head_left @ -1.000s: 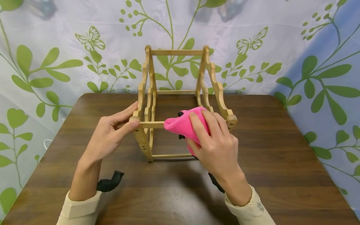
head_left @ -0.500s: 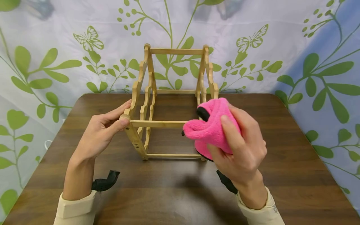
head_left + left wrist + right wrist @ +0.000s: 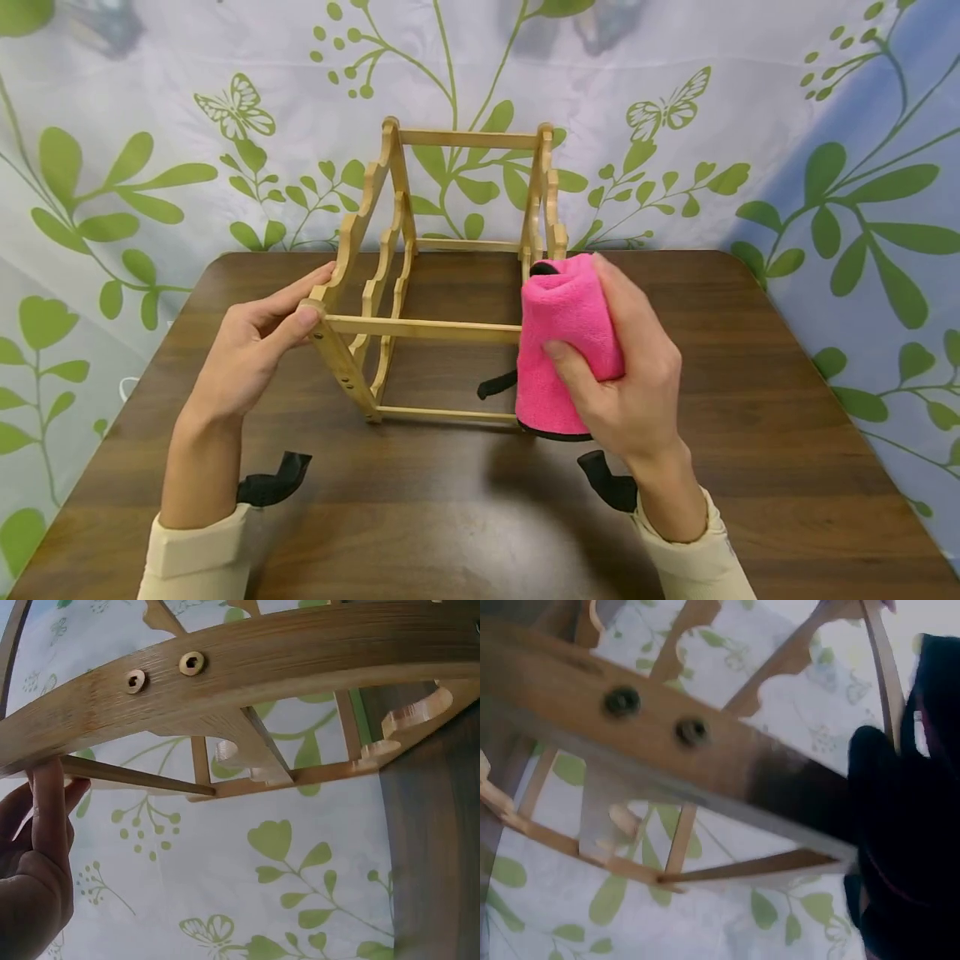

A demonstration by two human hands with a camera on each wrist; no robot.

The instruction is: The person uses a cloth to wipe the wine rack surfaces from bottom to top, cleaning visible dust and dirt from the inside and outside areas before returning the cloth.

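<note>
A light wooden wine rack (image 3: pixel 423 328) with scalloped side rails stands on the brown table. My left hand (image 3: pixel 243 354) pinches its front left corner, thumb at the near end and fingers along the outer side. In the left wrist view, the fingers of that hand (image 3: pixel 45 825) meet the rack's lower edge. My right hand (image 3: pixel 637 375) grips a folded pink cloth (image 3: pixel 558 342) with black edging, which is wrapped over the front right corner and covers it. In the right wrist view a dark, poorly lit shape lies against the rack's end (image 3: pixel 795 787); details there are lost.
The brown wooden table (image 3: pixel 750 417) extends around the rack on all sides. Behind it hangs a white curtain (image 3: pixel 300 50) with green leaves and butterflies. A black curved piece (image 3: pixel 276 481) sits at the left wrist, and a similar black piece (image 3: pixel 607 482) at the right.
My right hand moved right with the cloth along the front bar to the right corner, turning the cloth upright. The rack's front swung left, and my left hand went with it.
</note>
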